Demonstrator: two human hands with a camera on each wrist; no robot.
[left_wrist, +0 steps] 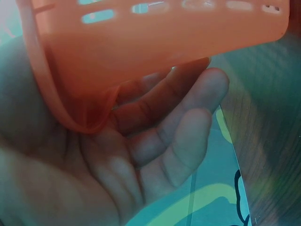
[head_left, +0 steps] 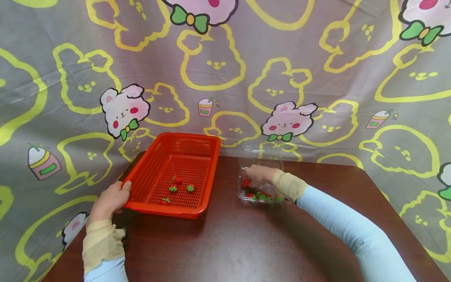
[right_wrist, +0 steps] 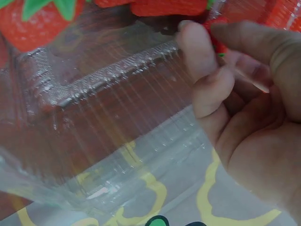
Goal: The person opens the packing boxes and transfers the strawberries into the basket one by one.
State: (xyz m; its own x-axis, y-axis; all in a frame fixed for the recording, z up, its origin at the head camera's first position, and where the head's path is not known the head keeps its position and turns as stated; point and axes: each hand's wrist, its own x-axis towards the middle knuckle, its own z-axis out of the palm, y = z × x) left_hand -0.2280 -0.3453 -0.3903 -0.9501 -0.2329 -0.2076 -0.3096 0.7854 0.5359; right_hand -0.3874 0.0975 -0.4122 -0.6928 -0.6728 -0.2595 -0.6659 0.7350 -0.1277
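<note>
My left hand (head_left: 108,199) grips the near left corner of a red perforated plastic basket (head_left: 158,210), thumb over the rim. In the left wrist view its fingers (left_wrist: 183,146) curl beneath the basket's orange-looking rim (left_wrist: 87,123). Several red strawberries with green leaves, one a strawberry (head_left: 177,179) near the middle, lie on the basket floor. Over at the right, my right hand (head_left: 260,175) reaches into a clear plastic clamshell box (head_left: 241,194). Thumb and fingertips pinch a strawberry (right_wrist: 219,35), mostly covered by the fingers. More strawberries (head_left: 262,196) lie along the box's near side.
Both containers rest on a dark brown wooden table (head_left: 225,243). The box's transparent lid (head_left: 262,153) stands raised at the back. Behind the table hangs a grey curtain (head_left: 225,98) with yellow outlines and cartoon rabbits.
</note>
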